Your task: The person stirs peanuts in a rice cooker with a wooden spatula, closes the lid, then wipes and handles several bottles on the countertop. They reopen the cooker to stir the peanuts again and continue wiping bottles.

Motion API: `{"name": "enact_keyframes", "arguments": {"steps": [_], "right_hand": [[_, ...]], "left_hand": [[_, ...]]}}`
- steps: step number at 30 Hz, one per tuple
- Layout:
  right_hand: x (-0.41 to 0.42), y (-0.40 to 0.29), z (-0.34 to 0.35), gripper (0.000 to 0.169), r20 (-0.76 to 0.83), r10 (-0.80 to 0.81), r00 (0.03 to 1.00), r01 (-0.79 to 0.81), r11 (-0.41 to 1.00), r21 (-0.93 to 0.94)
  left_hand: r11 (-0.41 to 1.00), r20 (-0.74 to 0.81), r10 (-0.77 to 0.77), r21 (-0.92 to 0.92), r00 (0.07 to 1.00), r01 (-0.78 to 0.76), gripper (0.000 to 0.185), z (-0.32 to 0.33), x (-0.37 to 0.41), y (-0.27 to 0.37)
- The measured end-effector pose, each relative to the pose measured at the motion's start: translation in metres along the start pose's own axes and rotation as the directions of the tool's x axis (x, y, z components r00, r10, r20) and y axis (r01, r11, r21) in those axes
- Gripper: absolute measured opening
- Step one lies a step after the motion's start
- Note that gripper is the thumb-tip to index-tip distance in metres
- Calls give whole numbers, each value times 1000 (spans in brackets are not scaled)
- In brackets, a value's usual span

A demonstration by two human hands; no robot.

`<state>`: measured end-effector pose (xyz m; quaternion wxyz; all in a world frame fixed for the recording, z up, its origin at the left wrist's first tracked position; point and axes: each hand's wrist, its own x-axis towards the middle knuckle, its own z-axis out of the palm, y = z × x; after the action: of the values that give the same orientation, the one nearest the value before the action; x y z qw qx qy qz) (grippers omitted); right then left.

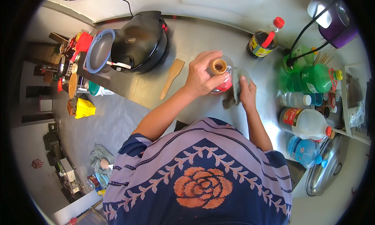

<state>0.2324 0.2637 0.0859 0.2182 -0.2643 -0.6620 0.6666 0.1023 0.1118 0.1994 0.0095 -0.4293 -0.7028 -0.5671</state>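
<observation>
My left hand [202, 74] grips a clear plastic bottle [218, 66] from its left side. The bottle's uncapped neck, with a yellow-brown rim, points up toward me, and a red patch shows on its body. In my right hand [248, 93] is a damp-looking grey-green cloth [236, 88], pressed up close to the bottle's right side. Both hands are above a stainless steel counter [202, 40]. Part of the cloth hangs below the bottle. My left fingers cover much of the bottle's body.
A wooden spatula [172, 78] lies left of my hands, beside a black electric griddle [137, 46] and a blue-rimmed basin [101, 50]. A dark sauce bottle [262, 43] stands at the back right. Along the right are a green bottle [312, 78], a large clear jug [306, 123] and a blue bottle [303, 150].
</observation>
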Motion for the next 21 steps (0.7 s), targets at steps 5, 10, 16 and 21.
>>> {"name": "enact_keyframes", "arguments": {"steps": [5, 10, 16, 21], "right_hand": [[-30, 31, -46, 37, -100, 34, 994, -52, 983, -176], [-64, 38, -73, 35, -20, -32, 999, 17, 862, -507], [-70, 37, -75, 39, 135, -141, 981, 189, 514, -837], [-78, 22, -74, 63, 70, -118, 991, 110, 377, -920]], "left_hand": [[995, -55, 69, 80, 996, -64, 47, 17, 42, -17], [985, -152, 78, 164, 985, -52, 54, 34, 103, -50], [940, -243, 7, 332, 970, 76, 73, 35, 145, -79], [975, -349, 58, 223, 935, 23, 67, 3, 93, -83]]}}
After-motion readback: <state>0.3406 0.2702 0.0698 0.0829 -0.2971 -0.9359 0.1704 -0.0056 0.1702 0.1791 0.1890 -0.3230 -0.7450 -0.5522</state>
